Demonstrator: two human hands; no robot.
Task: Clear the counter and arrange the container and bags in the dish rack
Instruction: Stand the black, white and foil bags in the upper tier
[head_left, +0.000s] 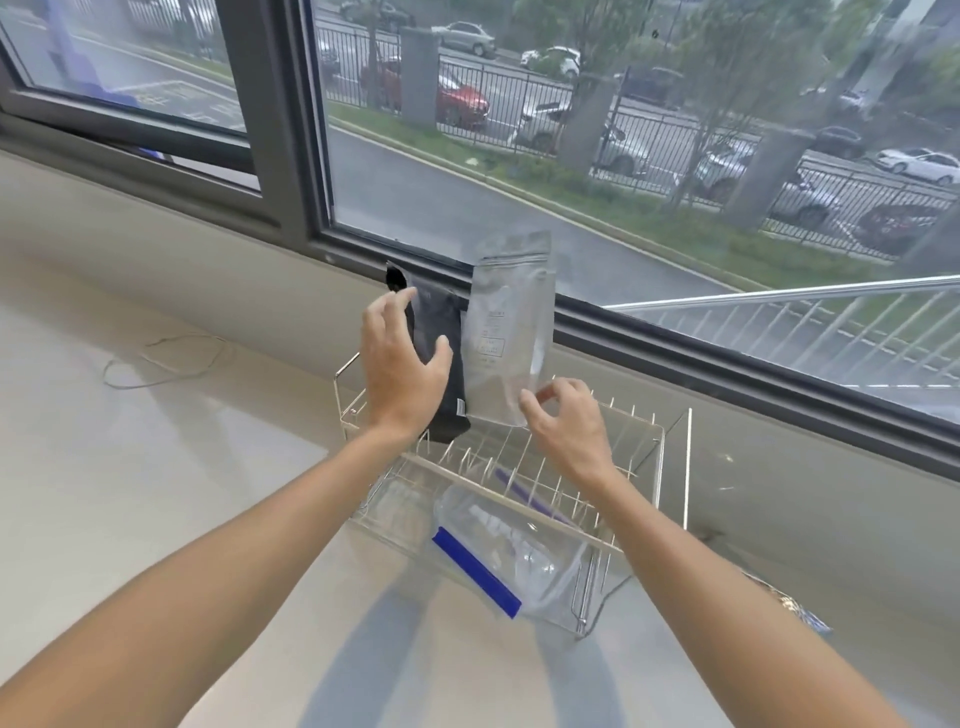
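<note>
Nearest, head view: clear zip bag (511, 551) with a blue seal strip, lying in the front of the dish rack (658, 457), at 6 o'clock of it.
Rack: wire, on the pale desk (156, 493) under the window, centre of view.
Left hand (402, 371): fingers spread, hovering at the black bag (439, 353); contact unclear.
Right hand (563, 415): fingers loosely curled at the bottom corner of the silver bag (511, 332); whether it pinches it, I cannot tell.
Bags: both upright at the rack's 12 o'clock, side by side.
Doing it well: I'd seat each base between the prongs and let go only once it stands.
Count: three bags, one rack, two hands; no separate container made out.
Stray: thin cord (166, 358) at 9 o'clock.
</note>
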